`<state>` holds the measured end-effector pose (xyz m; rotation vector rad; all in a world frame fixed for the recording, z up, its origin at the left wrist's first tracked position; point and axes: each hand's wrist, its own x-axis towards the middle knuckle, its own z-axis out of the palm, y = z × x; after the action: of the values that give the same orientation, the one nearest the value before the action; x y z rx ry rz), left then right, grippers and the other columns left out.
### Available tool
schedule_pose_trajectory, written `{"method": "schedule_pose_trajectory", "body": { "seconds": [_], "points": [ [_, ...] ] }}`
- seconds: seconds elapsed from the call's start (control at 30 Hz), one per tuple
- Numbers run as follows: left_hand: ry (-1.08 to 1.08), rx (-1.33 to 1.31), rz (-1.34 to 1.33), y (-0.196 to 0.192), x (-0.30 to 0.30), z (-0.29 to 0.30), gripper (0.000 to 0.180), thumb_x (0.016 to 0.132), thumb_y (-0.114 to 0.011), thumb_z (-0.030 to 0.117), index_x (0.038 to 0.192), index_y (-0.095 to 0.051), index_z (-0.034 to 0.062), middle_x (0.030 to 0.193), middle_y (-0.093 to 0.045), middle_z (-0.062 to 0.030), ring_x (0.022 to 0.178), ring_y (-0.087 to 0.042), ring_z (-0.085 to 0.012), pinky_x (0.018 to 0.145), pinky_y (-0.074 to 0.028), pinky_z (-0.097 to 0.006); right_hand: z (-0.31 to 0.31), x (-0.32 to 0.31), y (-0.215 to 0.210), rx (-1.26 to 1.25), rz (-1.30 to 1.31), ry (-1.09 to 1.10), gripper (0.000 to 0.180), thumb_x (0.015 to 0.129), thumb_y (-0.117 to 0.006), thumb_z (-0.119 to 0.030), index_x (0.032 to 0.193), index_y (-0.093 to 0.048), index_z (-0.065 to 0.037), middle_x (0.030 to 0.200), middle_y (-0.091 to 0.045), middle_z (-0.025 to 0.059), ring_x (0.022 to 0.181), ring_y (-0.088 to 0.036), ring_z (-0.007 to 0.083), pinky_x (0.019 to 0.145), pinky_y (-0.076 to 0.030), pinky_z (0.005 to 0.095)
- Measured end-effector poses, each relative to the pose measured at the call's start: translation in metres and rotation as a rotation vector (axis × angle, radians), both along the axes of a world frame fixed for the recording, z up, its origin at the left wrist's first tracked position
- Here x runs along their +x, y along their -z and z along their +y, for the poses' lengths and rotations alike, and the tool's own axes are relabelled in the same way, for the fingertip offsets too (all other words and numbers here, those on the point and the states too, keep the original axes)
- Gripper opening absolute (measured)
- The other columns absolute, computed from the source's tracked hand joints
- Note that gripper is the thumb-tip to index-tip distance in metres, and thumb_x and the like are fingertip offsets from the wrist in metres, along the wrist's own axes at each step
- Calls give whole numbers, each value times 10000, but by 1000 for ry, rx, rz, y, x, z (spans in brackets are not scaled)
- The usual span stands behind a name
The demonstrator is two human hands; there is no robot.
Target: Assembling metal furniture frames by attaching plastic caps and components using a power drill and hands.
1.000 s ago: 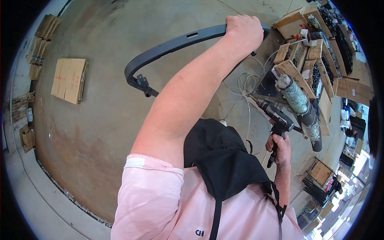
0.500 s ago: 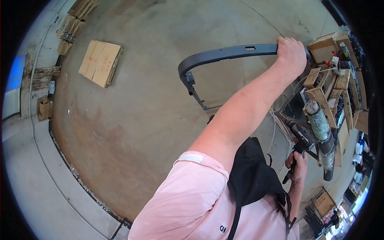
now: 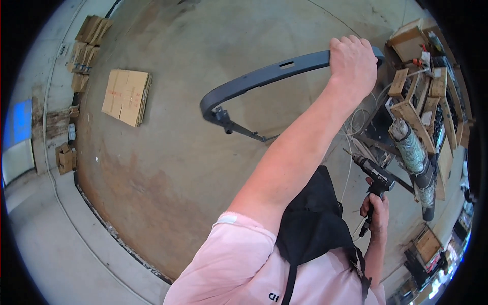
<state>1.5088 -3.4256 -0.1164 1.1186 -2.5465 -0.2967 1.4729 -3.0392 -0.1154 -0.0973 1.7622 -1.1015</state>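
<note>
Left hand [image 3: 353, 68] gripped the stiff-looking frame [image 3: 254, 78] mid-bar, decent spot imo, while right hand [image 3: 377, 211] clutched a drill [image 3: 376, 175] right of the apron [image 3: 310, 229].

Curved grey frame [image 3: 262, 75] aloft, black drill [image 3: 375, 175]

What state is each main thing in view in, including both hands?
Left hand: closed on the curved grey frame.
Curved grey frame: gripped near its right end.
Right hand: closed around the drill's handle.
Black drill: bit fitted; running or not, cannot tell.
Cardboard stack: flattened, on the floor.
Long roll: wrapped.
Black apron: worn, creased.
</note>
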Motion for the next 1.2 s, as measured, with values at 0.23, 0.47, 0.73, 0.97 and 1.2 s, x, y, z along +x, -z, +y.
{"method": "schedule_pose_trajectory", "body": {
  "seconds": [0.23, 0.47, 0.73, 0.97, 1.2],
  "points": [
    [-36, -76, -14, 4, 12, 12, 401, 998, -709, 440, 1078, -710, 47, 964, -716, -95, 919, -710, -260, 812, -499, -409, -28, -23, 42, 40, -244, -134, 681, 894, -701, -290, 1464, -568, 58, 657, -571, 48, 518, -572, 171, 515, -475, 312],
    [-2, -150, 32, -11, 9, 1, 383, 916, -783, 412, 995, -669, 55, 887, -656, -95, 832, -673, -263, 740, -479, -405, -63, -62, 95, 5, -344, -285, 698, 883, -705, -322, 1464, -597, 49, 670, -591, 44, 548, -586, 170, 550, -487, 316],
    [-30, -72, -48, -26, 9, -3, 309, 959, -742, 298, 1174, -696, 80, 1004, -720, -130, 907, -714, -368, 793, -556, -479, -98, -104, 98, 186, -117, -351, 182, 865, -670, -183, 943, -590, -39, 688, -560, -1, 592, -525, 98, 546, -426, 300],
    [-26, -53, -181, -38, 14, -7, 339, 1080, -595, 282, 1332, -649, 60, 1150, -701, -153, 1060, -684, -391, 884, -539, -461, -151, -122, 90, -79, -242, -86, 835, 893, -802, -250, 1604, -431, -16, 922, -687, 99, 725, -678, 198, 662, -544, 367],
    [28, -115, -140, -28, 8, -10, 382, 1076, -574, 342, 1321, -644, 56, 1101, -677, -140, 1023, -660, -365, 852, -493, -458, -203, -157, 124, -50, -26, -53, 320, 957, -746, -340, 912, -635, -43, 706, -594, 25, 591, -600, 122, 546, -472, 331]
  ]
}}
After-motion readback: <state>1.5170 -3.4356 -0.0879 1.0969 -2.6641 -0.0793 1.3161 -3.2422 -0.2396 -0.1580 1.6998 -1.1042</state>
